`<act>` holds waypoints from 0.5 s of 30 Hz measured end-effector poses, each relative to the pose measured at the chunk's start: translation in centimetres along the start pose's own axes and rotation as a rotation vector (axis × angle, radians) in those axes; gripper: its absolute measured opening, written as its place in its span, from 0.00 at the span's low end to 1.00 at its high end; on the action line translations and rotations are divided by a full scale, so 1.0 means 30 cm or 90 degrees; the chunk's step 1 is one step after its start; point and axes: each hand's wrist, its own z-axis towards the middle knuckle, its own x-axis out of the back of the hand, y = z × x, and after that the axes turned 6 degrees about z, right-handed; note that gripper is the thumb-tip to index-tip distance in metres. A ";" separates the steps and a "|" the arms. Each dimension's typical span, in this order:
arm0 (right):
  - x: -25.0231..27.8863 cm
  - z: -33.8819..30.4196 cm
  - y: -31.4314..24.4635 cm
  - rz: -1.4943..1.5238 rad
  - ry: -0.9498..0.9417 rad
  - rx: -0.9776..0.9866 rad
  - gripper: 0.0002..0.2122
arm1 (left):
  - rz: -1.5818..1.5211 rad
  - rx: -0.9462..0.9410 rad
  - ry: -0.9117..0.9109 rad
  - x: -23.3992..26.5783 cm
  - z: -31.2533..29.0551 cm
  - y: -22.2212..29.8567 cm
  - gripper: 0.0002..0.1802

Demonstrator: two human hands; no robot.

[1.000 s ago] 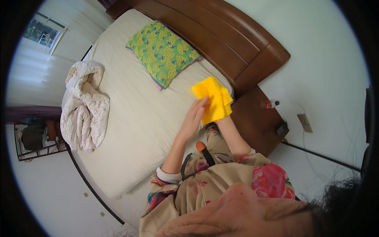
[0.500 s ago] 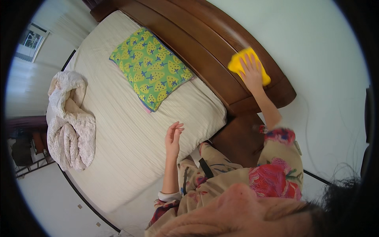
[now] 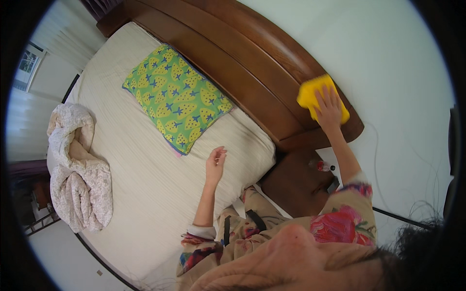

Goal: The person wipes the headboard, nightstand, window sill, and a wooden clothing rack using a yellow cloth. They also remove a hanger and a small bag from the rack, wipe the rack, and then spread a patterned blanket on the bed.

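Your left hand [image 3: 215,165] over bed [image 3: 150,179], fingers loosely curled, slightly apart; contact with sheet, cannot tell. Near your right forearm, 1 red-labelled bottle [image 3: 322,166] on brown bedside cabinet [image 3: 286,184]. Your right hand [image 3: 329,110] flat on yellow cloth [image 3: 308,97], fingers spread across it; cloth on wooden headboard [image 3: 233,63], near its right end. Green-yellow pillow [image 3: 174,99] beside headboard. Beyond, crumpled pale quilt [image 3: 80,189] at bed's far side.

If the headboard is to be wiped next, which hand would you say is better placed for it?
Probably the right hand: it lies spread on the cloth, which is against the headboard. The left hand looks empty, over the bed and farther from the headboard.
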 end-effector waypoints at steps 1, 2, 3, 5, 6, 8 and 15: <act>0.058 -0.076 0.020 -0.008 -0.007 0.009 0.27 | 0.019 0.005 0.013 0.020 0.044 -0.033 0.13; 0.086 -0.104 0.031 -0.005 0.000 0.049 0.28 | 0.043 0.011 0.034 0.039 0.095 -0.064 0.13; 0.100 -0.100 0.031 -0.007 -0.058 0.033 0.27 | 0.063 0.002 0.063 0.050 0.155 -0.090 0.12; 0.071 0.008 -0.001 -0.007 -0.092 0.032 0.28 | 0.138 -0.027 0.095 0.076 0.291 -0.136 0.13; 0.034 0.100 -0.024 0.008 -0.074 0.058 0.29 | 0.173 -0.038 0.113 0.086 0.368 -0.157 0.13; -0.063 0.330 -0.083 0.020 -0.083 0.092 0.30 | 0.264 -0.024 0.133 0.122 0.517 -0.203 0.18; -0.448 1.256 -0.470 -0.093 -0.032 0.281 0.28 | 0.568 0.188 0.134 0.293 0.915 -0.400 0.36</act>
